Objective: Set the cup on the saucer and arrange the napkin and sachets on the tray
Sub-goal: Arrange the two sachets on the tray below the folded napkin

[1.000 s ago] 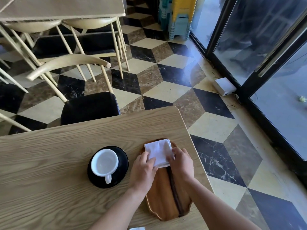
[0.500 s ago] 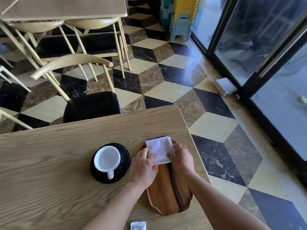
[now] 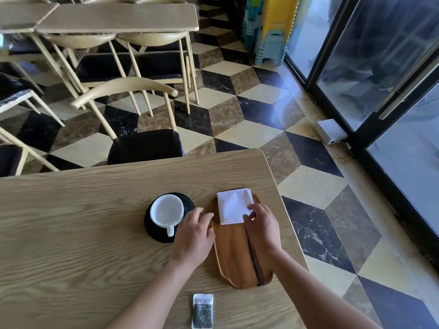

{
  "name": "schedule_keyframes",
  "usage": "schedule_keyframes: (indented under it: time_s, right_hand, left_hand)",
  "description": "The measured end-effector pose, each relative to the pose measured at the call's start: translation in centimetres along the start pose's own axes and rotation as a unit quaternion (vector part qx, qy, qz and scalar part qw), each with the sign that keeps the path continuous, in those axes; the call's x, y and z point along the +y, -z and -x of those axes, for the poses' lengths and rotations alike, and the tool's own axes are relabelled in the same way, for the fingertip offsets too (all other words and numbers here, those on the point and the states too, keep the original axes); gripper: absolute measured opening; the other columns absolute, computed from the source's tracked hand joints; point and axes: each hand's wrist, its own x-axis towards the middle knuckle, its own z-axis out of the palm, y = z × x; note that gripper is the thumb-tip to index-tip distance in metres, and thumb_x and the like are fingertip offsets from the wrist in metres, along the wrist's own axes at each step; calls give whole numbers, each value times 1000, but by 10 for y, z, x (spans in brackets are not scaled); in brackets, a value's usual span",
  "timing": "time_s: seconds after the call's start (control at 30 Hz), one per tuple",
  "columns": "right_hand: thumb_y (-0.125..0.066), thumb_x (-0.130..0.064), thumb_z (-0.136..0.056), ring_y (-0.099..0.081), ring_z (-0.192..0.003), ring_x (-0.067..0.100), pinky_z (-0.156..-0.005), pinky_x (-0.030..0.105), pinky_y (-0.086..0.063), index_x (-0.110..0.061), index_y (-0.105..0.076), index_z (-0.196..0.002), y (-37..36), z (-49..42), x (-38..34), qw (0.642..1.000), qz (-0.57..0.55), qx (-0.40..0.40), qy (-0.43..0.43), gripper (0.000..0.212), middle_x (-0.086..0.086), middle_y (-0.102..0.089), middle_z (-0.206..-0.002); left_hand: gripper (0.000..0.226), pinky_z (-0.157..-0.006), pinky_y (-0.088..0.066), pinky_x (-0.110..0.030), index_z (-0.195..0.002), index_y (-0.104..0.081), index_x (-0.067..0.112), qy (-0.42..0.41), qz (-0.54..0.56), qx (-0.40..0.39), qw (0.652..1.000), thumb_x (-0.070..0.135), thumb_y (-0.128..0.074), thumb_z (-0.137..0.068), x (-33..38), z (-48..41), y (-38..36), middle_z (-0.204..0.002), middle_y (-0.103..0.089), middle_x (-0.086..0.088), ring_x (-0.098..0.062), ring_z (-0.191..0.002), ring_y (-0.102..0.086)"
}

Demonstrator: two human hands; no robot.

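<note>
one folded white napkin (image 3: pixel 234 206) lies on the far end of the wooden tray (image 3: pixel 235 257). its near right corner sits under the right hand (image 3: pixel 262 227), whose fingers rest loosely on it without curling round it. the left hand (image 3: pixel 194 236) is just left of the tray's rim, fingers relaxed, gripping nothing; whether it touches the rim i cannot tell. it hides part of the black saucer (image 3: pixel 154 230). the print on the sachet (image 3: pixel 202 311), which lies on the bench (image 3: pixel 71 233) near the tray's close end, is too small to read. the white cup (image 3: pixel 167 211) stands upright on the saucer, handle toward the person.
</note>
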Motion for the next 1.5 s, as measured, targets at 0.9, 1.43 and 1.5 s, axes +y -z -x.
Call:
schedule_keyframes:
  time_s: [0.9, 1.43, 1.5]
  right_hand:
    - [-65, -28, -77, -51, -108, 21, -80, 32, -51, -32, -57, -113, -66, 142, -40, 894, 236, -316, 215, 37, -2, -52, -113]
    - [-57, -11, -84, -45, -104, 23, -79, 27, -40, -19, -56, -107, -88, 154, -44, 922, 205, -259, 200, 25, 1, -52, -112]
    - [-57, -9, -83, -44, -104, 24, -81, 29, -43, -19, -57, -108, -95, 155, -53, 922, 199, -260, 206, 27, 1, -52, -113]
  left_hand:
    - [44, -71, -52, -54, -102, -70, 11, 416, -117, 31, 901, 14, -81, -59, -160, 229, 70, -97, -59, -18, -43, -92, -56]
    - [56, -100, -47, -48, -118, -64, -1, 345, -91, -4, 934, 8, -77, -65, -143, 229, 45, -124, -62, -19, -40, -115, -57]
    - [58, -99, -49, -47, -115, -65, -2, 296, -81, -5, 952, 3, -80, -59, -129, 221, 38, -120, -65, -17, -38, -113, -60]
